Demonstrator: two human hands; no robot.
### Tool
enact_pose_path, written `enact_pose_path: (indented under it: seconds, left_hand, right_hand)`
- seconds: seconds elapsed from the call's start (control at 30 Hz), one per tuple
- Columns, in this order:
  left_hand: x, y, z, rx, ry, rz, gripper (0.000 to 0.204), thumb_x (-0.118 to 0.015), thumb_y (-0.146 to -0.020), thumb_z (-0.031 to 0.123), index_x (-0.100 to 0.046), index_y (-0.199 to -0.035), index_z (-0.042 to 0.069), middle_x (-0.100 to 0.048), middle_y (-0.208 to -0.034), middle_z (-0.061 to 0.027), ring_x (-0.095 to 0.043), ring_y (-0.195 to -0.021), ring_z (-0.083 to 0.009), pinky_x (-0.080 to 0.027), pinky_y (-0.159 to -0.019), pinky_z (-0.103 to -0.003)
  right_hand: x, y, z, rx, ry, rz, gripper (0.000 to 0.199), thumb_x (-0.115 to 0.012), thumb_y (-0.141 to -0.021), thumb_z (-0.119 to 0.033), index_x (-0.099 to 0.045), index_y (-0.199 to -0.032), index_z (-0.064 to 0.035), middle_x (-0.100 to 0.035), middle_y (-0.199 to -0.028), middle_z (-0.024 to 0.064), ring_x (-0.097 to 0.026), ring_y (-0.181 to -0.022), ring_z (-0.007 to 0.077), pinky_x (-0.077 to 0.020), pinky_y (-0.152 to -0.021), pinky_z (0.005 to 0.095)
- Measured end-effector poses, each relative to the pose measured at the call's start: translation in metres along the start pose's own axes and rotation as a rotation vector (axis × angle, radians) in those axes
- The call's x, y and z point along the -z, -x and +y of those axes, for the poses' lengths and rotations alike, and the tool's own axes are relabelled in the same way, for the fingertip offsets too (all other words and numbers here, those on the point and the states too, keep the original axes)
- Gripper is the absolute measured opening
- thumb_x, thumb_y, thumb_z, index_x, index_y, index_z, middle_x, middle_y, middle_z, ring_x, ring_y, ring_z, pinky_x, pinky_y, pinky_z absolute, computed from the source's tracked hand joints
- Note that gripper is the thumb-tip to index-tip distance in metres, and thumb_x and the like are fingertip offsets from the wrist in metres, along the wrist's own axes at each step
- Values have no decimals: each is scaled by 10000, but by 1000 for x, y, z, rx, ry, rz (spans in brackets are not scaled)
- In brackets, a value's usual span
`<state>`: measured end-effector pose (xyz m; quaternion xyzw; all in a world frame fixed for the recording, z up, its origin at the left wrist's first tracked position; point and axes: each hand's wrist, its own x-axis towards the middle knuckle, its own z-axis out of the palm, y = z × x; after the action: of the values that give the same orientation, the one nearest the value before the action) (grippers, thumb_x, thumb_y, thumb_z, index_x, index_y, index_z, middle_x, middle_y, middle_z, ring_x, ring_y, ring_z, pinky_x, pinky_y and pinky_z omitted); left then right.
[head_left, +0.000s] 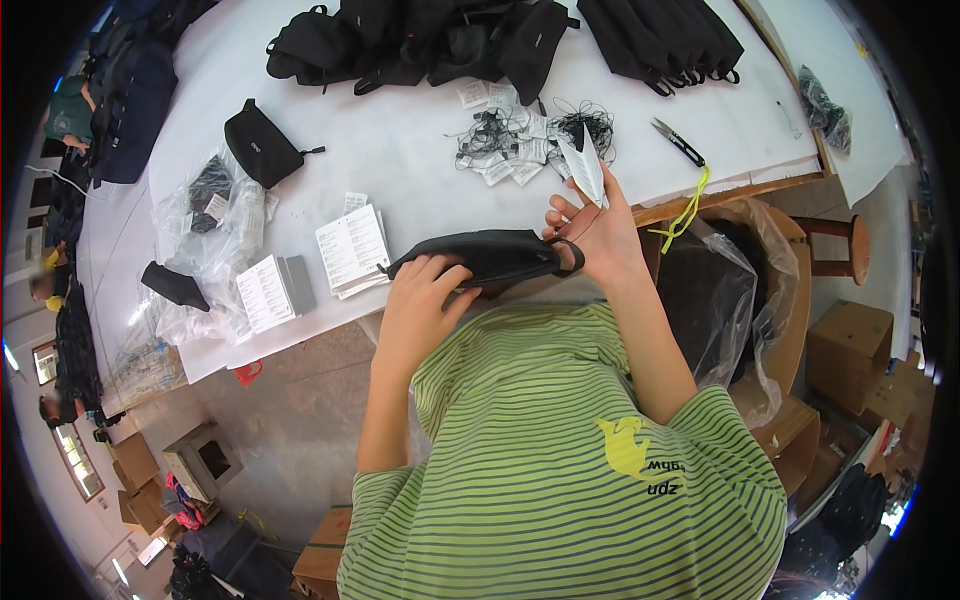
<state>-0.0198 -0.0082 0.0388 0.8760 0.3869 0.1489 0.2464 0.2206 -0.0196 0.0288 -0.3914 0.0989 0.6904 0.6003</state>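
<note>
A small black zip pouch (490,256) is held just past the table's near edge, in front of my body. My left hand (425,298) grips its left part, with the fingers bent over the top. At the pouch's right end a fabric loop lies against my right hand (606,238). Raised in that hand's fingers is a folded white paper tag (583,172) with print on it. Beyond it lies a heap of tags with black strings (525,140). Left of the pouch are a stack of white printed cards (352,250) and another card stack (268,292).
Black pouches (430,45) are piled at the far side, with a row of black bags (660,45) beside them. Thread snips (680,142) with a yellow ribbon lie near the right edge. Clear plastic bags (235,225) spread at left. A plastic-lined box (740,290) stands at right.
</note>
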Motion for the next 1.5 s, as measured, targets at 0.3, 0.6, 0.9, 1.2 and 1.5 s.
enact_pose_path:
  seconds: [0.3, 0.6, 0.9, 1.2, 1.5]
  left_hand:
    - [1, -3, 1, -12, 10, 0, 181, -686, -768, 173, -630, -881, 44, -617, -967, -70, -546, -905, -267, -406, -794, -361]
    - [-7, -9, -1, -98, 55, 158, 238, -693, -756, 117, -587, -958, 46, -604, -1023, -87, -555, -975, -272, -407, -866, -374]
    - [-22, -14, 10, 57, 402, 429, 519, -763, -713, 91, -501, -1158, 35, -589, -1121, -106, -538, -1039, -296, -393, -909, -382]
    - [-11, -21, -2, -104, 83, 127, 144, -642, -825, 130, -628, -957, 76, -604, -786, -22, -556, -714, -211, -407, -710, -319]
    - [12, -69, 11, 173, 329, -48, 119, -619, -851, 183, -631, -905, 78, -617, -813, -54, -571, -800, -250, -446, -725, -339]
  right_hand:
    - [29, -21, -10, 48, -23, -263, 342, -502, -945, -400, -587, -818, -94, -332, -608, -24, -345, -577, 100, -309, -554, 251]
    - [-3, 2, -15, 676, 1207, -160, 322, -712, -825, -294, -614, -611, -73, -447, -526, -18, -371, -500, 73, -306, -499, 254]
    - [-25, -13, 7, 883, 2286, -517, 215, -679, -763, -336, -736, -783, -130, -603, -581, 105, -598, -587, 294, -459, -555, 395]
    - [-30, 0, -17, 780, 2197, -696, 297, -674, -769, -348, -691, -946, -110, -611, -736, 77, -585, -779, 257, -457, -693, 369]
    - [0, -3, -13, 931, 2000, -729, 163, -722, -729, -189, -635, -822, -87, -547, -713, 53, -536, -755, 246, -442, -684, 368]
